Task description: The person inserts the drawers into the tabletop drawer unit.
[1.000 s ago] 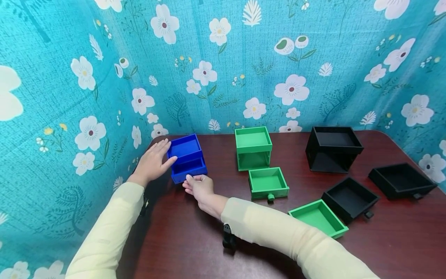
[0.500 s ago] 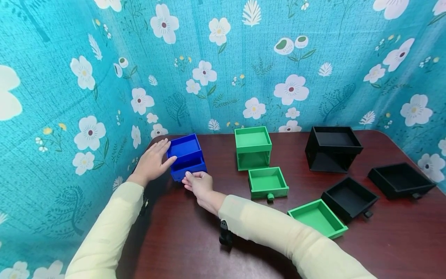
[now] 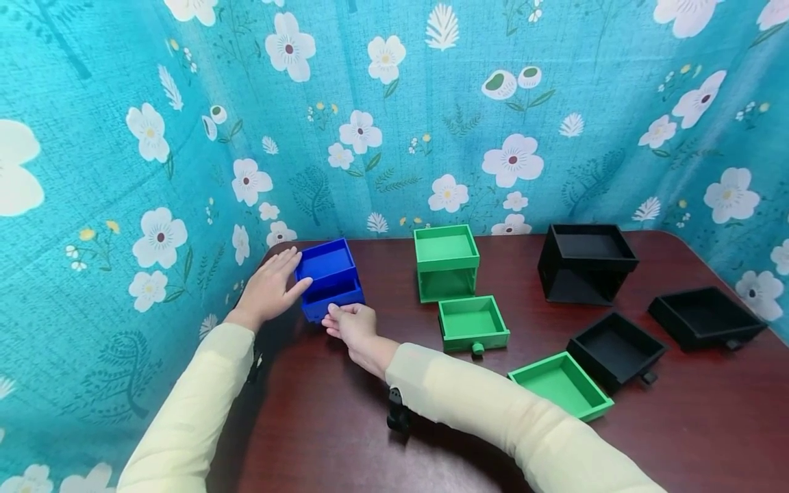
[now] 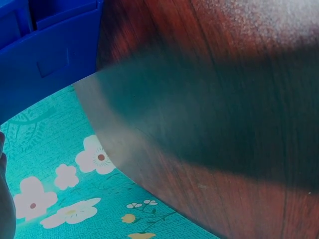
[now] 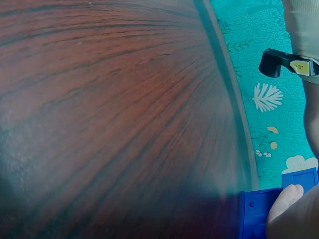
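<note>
A small blue cabinet (image 3: pixel 325 261) stands near the table's back left corner, its blue drawer (image 3: pixel 333 293) sticking out at the front. My left hand (image 3: pixel 269 289) rests against the cabinet's left side with fingers extended and thumb spread toward the drawer. At the drawer's front, my right hand (image 3: pixel 353 329) pinches with thumb and fingers; any knob there is hidden behind them. The left wrist view catches the blue side wall (image 4: pixel 35 74). In the right wrist view, part of my right hand (image 5: pixel 286 206) covers the blue front.
A green cabinet (image 3: pixel 446 246) with an open front stands mid-back, a green drawer (image 3: pixel 473 320) before it. Another green drawer (image 3: pixel 561 387) lies beside my right sleeve. Further right are a black cabinet (image 3: pixel 585 257) and two black drawers (image 3: pixel 618 348). A flowered curtain (image 3: pixel 394 192) hangs behind.
My right hand and the blue drawer have moved slightly back toward the cabinet since a second ago, then stayed nearly still. The left hand keeps its place.
</note>
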The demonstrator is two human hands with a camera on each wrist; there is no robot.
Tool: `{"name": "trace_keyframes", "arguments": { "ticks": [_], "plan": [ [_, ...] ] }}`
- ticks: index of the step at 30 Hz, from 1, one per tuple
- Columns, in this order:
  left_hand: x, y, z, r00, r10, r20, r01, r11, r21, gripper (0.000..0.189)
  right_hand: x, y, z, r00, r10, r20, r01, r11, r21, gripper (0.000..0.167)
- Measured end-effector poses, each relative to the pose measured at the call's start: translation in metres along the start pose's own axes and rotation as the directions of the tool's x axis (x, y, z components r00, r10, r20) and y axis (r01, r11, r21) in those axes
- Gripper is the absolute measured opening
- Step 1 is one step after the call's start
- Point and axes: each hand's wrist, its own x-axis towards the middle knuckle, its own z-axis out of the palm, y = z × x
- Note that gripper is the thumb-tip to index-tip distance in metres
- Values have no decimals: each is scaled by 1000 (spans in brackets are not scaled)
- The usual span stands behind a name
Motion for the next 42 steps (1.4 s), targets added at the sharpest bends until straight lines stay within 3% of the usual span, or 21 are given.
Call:
{"name": "trace_keyframes", "arguments": {
  "ticks": [14, 23, 42],
  "plan": [
    [0, 3, -1, 999, -30, 41, 32, 998, -47, 74, 5, -7, -5, 1000, 17, -11, -18, 999, -51, 10],
    [-1, 2, 1, 998, -41, 39, 43, 997, -62, 75, 16, -3, -1, 1000, 27, -10, -27, 1000, -16, 11],
    [-1, 1, 0, 999, -40, 10, 41, 997, -59, 74, 36, -4, -1, 997, 31, 68, -30, 999, -19, 19]
  ]
}}
